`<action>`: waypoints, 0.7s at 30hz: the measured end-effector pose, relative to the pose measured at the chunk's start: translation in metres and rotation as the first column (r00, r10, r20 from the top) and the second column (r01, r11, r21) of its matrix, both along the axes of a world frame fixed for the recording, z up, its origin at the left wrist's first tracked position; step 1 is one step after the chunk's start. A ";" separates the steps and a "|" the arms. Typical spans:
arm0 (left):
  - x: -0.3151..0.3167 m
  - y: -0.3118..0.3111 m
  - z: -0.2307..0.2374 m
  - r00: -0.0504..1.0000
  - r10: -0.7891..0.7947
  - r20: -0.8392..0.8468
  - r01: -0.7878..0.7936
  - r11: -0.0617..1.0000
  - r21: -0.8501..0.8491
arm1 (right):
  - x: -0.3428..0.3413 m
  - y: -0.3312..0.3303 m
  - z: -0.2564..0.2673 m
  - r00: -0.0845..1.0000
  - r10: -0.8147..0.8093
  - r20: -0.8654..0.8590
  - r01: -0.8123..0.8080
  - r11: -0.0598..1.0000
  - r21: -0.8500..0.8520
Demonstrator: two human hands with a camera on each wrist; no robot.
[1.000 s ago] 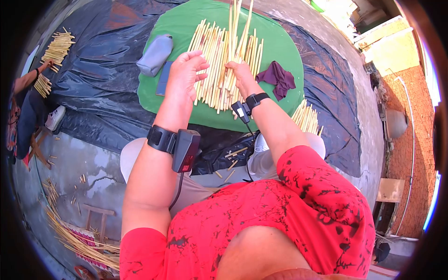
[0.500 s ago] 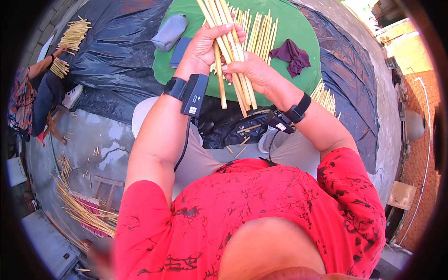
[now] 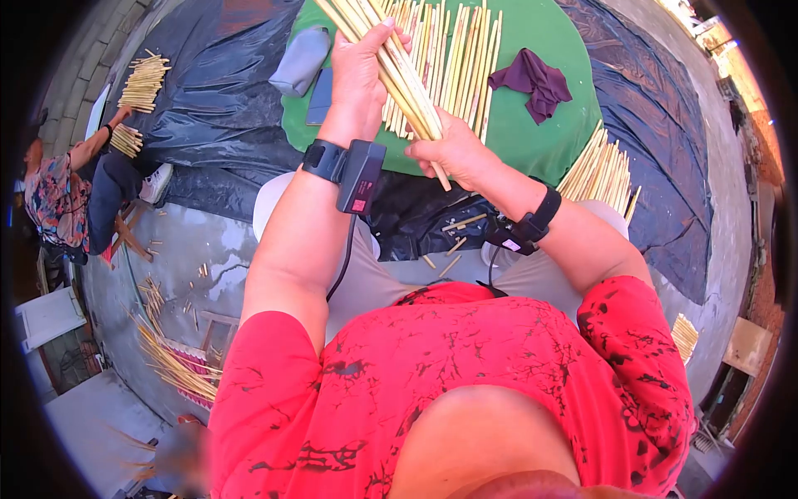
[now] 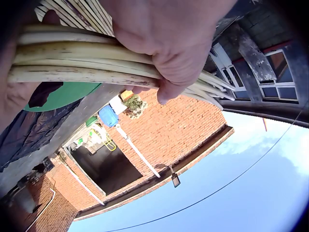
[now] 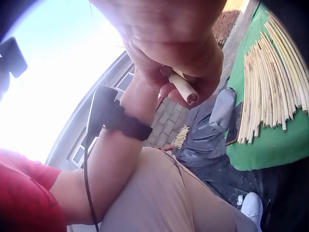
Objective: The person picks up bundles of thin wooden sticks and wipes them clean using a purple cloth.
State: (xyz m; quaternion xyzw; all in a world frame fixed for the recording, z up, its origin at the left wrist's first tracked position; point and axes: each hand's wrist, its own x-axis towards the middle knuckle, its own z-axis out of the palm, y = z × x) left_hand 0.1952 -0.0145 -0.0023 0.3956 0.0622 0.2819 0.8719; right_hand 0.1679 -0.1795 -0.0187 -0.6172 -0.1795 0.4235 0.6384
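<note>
A slanting bundle of pale yellow plant stalks (image 3: 405, 76) is held up between my two hands. Toward its upper end, my left hand (image 3: 359, 76) grips it with the thumb laid across the top. My right hand (image 3: 460, 151) holds the lower end, its fingers curled around the stalks. In the left wrist view, several stalks (image 4: 87, 65) pass through the left hand (image 4: 164, 34). The right wrist view shows one cut stalk end (image 5: 190, 96) sticking out below the right hand (image 5: 183, 53). Behind the bundle, loose stalks (image 3: 474, 66) lie in a row.
The row lies on a green cloth (image 3: 540, 158) with a purple rag (image 3: 532, 83), a grey-blue pouch (image 3: 301, 62) and a dark flat item (image 3: 320, 100). More stalks (image 3: 600, 170) lie at right on black plastic sheeting (image 3: 657, 166). Another person (image 3: 75, 191) sits at far left beside stalks.
My left hand, earlier open beside the stalks, now grips the bundle. The right hand has drawn the stalks off the row toward my body, and the bundle now slants more to the left.
</note>
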 end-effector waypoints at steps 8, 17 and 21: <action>-0.001 -0.030 -0.015 0.814 -0.571 0.103 0.580 0.807 -0.109 | 0.027 -0.014 -0.004 0.910 0.133 -0.393 -0.023 0.962 0.273; 0.009 0.013 -0.012 0.969 -0.244 0.044 0.247 0.966 -0.075 | 0.024 -0.005 -0.027 0.757 -0.340 -0.558 0.455 0.887 0.076; -0.005 -0.035 -0.021 0.967 -0.251 -0.048 0.249 0.967 -0.049 | 0.019 0.006 -0.022 0.766 -0.347 -0.540 0.529 0.818 0.224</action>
